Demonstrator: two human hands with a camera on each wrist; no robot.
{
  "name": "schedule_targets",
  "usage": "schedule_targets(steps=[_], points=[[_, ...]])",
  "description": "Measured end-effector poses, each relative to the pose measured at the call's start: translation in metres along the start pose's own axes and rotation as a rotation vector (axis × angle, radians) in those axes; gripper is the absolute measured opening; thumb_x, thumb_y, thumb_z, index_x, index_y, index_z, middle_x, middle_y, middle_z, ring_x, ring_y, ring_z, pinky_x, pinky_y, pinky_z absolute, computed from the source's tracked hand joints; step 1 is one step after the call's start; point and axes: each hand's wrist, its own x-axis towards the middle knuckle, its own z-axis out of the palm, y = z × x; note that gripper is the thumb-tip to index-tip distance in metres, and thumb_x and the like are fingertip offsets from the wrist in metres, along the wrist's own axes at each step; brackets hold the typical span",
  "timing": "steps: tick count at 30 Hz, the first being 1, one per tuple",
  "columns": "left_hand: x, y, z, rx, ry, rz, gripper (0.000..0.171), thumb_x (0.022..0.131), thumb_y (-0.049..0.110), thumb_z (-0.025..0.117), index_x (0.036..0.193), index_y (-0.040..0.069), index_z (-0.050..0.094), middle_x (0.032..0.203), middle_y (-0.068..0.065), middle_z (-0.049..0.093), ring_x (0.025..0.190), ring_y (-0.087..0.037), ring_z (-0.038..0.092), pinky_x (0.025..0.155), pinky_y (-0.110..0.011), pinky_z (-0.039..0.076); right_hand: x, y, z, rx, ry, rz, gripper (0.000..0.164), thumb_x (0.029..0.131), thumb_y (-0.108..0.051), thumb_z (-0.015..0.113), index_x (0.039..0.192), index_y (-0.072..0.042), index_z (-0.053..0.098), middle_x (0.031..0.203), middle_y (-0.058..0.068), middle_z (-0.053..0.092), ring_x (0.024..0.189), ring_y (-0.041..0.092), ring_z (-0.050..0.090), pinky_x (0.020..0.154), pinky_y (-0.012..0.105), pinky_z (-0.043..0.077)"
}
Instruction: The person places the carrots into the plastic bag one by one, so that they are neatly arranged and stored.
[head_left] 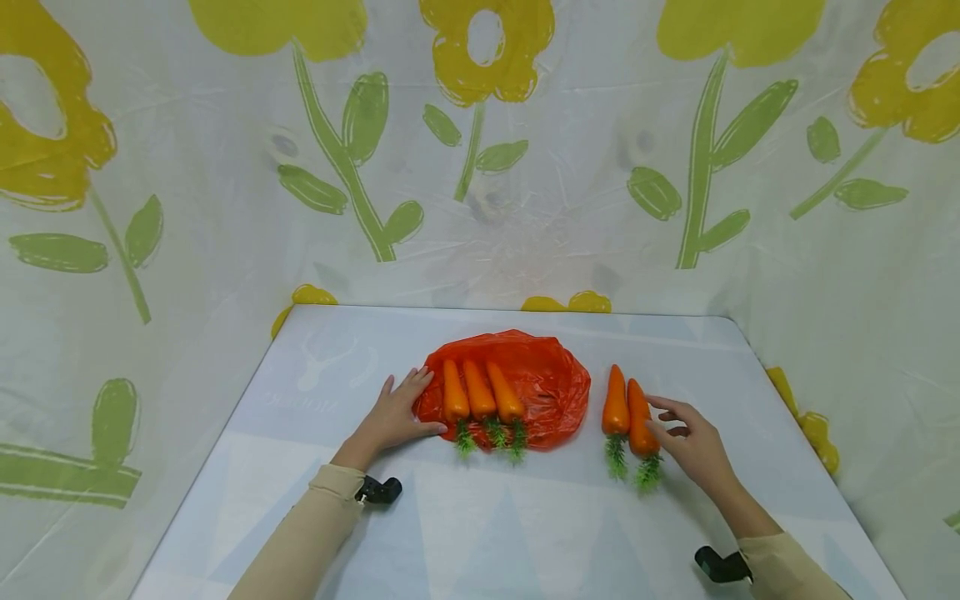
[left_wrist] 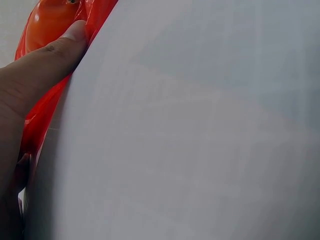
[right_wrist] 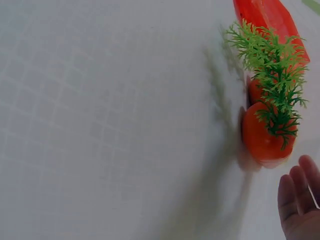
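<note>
A crumpled red plastic bag lies flat on the table, with three orange toy carrots side by side on it, green tops toward me. My left hand rests at the bag's left edge, fingers spread; its thumb lies along the red plastic in the left wrist view. Two more carrots lie right of the bag, an inner carrot and an outer carrot. Beside the outer one is my right hand, its fingers loosely bent and fingertips close to the carrot's right side.
The pale table has a faint triangle pattern and rounded far corners. White cloth walls with yellow flowers and green leaves surround it on the far side, left and right. A black wrist device sits on the left sleeve, another on the right.
</note>
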Motion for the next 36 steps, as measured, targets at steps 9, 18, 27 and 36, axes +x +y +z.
schedule_targets(steps=[9, 18, 27, 36], points=[[0.0003, -0.001, 0.0004, -0.007, -0.001, -0.008, 0.11, 0.079, 0.066, 0.076, 0.16, 0.008, 0.03, 0.167, -0.01, 0.026, 0.155, -0.032, 0.017, 0.123, -0.06, -0.001, -0.0032, 0.0037, -0.0001, 0.005, -0.114, 0.055, 0.057, 0.1, -0.037, 0.067, 0.146, -0.006, 0.053, 0.148, 0.025, 0.046, 0.123, 0.044, 0.054, 0.093, 0.054, 0.056], [0.0006, -0.0015, 0.0022, -0.012, 0.01, 0.001, 0.109, 0.079, 0.065, 0.077, 0.16, 0.008, 0.032, 0.167, -0.01, 0.027, 0.155, -0.032, 0.018, 0.123, -0.06, -0.001, -0.003, 0.0011, 0.0021, -0.011, -0.171, 0.145, 0.063, 0.098, -0.044, 0.068, 0.148, -0.009, 0.052, 0.151, 0.028, 0.043, 0.124, 0.047, 0.056, 0.093, 0.059, 0.054], [0.0003, -0.0009, 0.0012, -0.009, 0.01, -0.004, 0.109, 0.079, 0.064, 0.077, 0.16, 0.008, 0.032, 0.166, -0.01, 0.027, 0.155, -0.032, 0.018, 0.123, -0.061, -0.001, -0.001, 0.0044, 0.0045, -0.051, -0.197, 0.136, 0.06, 0.097, -0.04, 0.07, 0.145, -0.007, 0.055, 0.147, 0.029, 0.048, 0.122, 0.047, 0.056, 0.088, 0.055, 0.055], [-0.0004, -0.0008, 0.0012, -0.005, 0.01, 0.0, 0.108, 0.079, 0.064, 0.077, 0.16, 0.007, 0.032, 0.166, -0.01, 0.027, 0.155, -0.032, 0.018, 0.123, -0.06, -0.001, -0.0012, 0.0026, 0.0022, -0.051, -0.215, 0.164, 0.059, 0.097, -0.04, 0.069, 0.145, -0.007, 0.056, 0.14, 0.029, 0.055, 0.119, 0.045, 0.057, 0.084, 0.049, 0.057]])
